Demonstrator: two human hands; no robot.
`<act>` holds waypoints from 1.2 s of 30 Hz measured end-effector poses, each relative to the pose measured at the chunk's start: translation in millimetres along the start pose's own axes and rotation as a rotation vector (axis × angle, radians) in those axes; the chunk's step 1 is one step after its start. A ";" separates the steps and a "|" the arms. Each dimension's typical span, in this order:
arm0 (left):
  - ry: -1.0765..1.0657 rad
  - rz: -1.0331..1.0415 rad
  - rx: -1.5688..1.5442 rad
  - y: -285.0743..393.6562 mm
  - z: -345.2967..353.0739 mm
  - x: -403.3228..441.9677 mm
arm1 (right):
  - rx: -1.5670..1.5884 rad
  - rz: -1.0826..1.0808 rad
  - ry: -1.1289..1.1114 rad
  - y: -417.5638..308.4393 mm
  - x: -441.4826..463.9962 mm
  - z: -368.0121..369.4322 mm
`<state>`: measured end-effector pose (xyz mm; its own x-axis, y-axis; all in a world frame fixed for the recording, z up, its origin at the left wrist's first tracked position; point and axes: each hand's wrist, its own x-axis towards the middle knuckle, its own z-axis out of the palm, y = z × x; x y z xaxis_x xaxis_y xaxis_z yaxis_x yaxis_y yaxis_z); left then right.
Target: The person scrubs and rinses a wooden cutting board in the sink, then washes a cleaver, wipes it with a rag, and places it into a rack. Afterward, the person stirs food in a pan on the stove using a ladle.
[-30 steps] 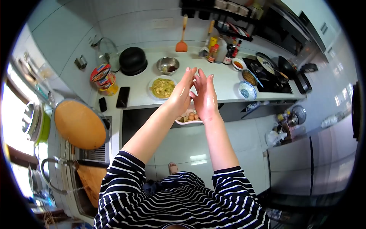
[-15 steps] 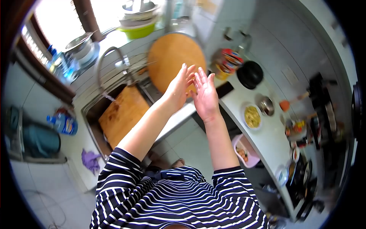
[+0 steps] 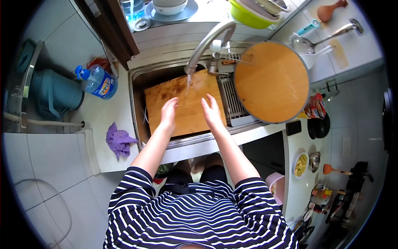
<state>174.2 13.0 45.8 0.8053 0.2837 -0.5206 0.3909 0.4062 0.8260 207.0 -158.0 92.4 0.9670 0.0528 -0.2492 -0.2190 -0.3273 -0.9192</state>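
Observation:
My left hand (image 3: 169,111) hovers over the left part of a wooden cutting board (image 3: 186,116), fingers stretched out and holding nothing. My right hand (image 3: 211,111) is above the board's right part, also open, palm turned inward with a gap between the hands. The rectangular board lies across the sink (image 3: 139,81) and carries dark wet stains. Above it a curved metal faucet (image 3: 209,39) lets a stream of water fall onto the board, a little beyond my hands.
A round wooden board (image 3: 273,83) leans right of the sink by a drying rack (image 3: 230,97). On the left counter are a purple cloth (image 3: 119,141) and a blue detergent bottle (image 3: 99,81). A bowl of yellow food (image 3: 300,165) and a metal bowl (image 3: 315,161) stand on the right counter.
My view has turned left toward the sink. Both hands have moved from near the round board to over the cutting board, and they are now farther apart.

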 end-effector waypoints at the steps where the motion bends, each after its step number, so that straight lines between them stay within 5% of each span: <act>1: 0.188 0.005 -0.015 -24.1 -22.3 15.6 | -0.217 -0.051 0.071 9.4 -3.1 -0.2; 4: 0.598 0.030 0.030 -81.8 -84.5 49.3 | -0.501 0.019 0.199 40.0 -1.1 -7.3; 5: 0.422 -0.004 0.102 -114.8 -125.2 69.6 | -0.544 0.032 0.216 50.4 1.7 -10.6; 8: 0.570 -0.235 0.189 -152.3 -159.0 85.2 | -0.590 0.131 0.212 71.0 14.7 -17.6; 14: 0.410 -0.444 -0.251 -179.5 -184.4 110.9 | -0.553 0.130 0.338 93.6 42.7 -30.8; 19: 0.382 -0.566 -0.252 -145.0 -164.4 94.6 | -0.484 0.232 0.378 82.7 45.0 -36.8; 23: 0.354 -0.490 -0.115 -113.3 -150.6 62.0 | -0.483 0.294 0.350 62.6 41.9 -56.5; 29: 0.211 -0.304 -0.258 -8.3 -122.5 -25.4 | -0.347 0.314 0.306 84.5 40.5 -93.4; 36: 0.203 -0.143 -0.385 32.8 -144.4 -90.3 | -0.165 0.380 0.193 99.1 18.3 -69.5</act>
<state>49.9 126.2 88.7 0.6368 0.3500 -0.6870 0.2666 0.7361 0.6222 212.1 -255.1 17.9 0.8323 -0.2712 -0.4835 -0.5540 -0.4366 -0.7088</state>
